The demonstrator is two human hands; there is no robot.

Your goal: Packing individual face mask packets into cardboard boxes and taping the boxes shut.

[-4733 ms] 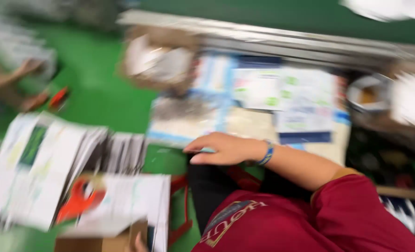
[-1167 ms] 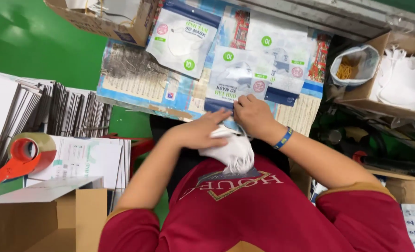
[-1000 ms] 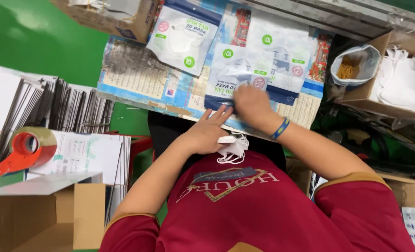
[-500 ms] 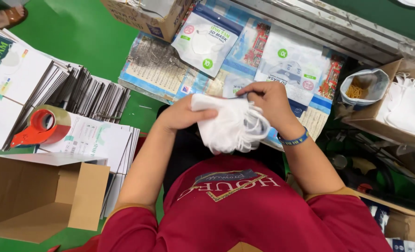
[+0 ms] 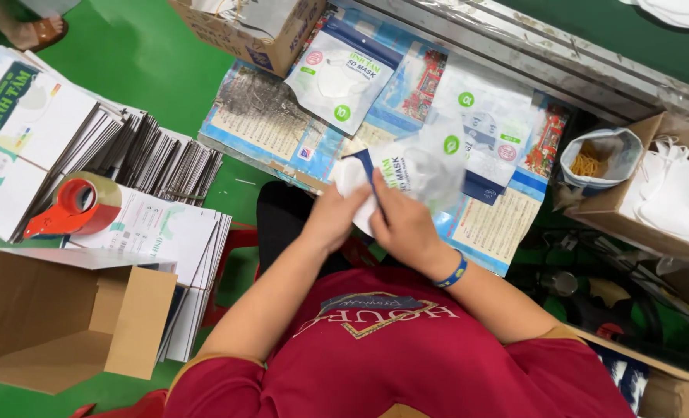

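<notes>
I'm seeing a clear-and-white pouch with blue edging (image 5: 418,166) sitting above my hands. Up-left of that pouch, a matching white pouch (image 5: 343,81) is lying flat; right of it, more pouches (image 5: 488,131); far left, white printed cartons (image 5: 19,131) are lying stacked.

Colours & patterns, packing spot on green floor (image 5: 159,62)

White pouch (image 5: 418,166) w/ dark-blue strip & green dot, clear front, in both hands; right hand (image 5: 402,224) has blue wristband (image 5: 454,272) w/ yellow mark. Shirt (image 5: 406,356) dark red, gold/white chest print. Mat (image 5: 282,124) under pouches: light-blue border, cream panels of fine dark print, red pics. Second pouch (image 5: 341,81) at mat's top edge: white, blue top, green dots. Tape dispenser (image 5: 70,205) orange-red, tape roll tan. Open box (image 5: 66,317) plain brown. Flat cartons (image 5: 27,124) white w/ dark-green panel, grey edges.
</notes>
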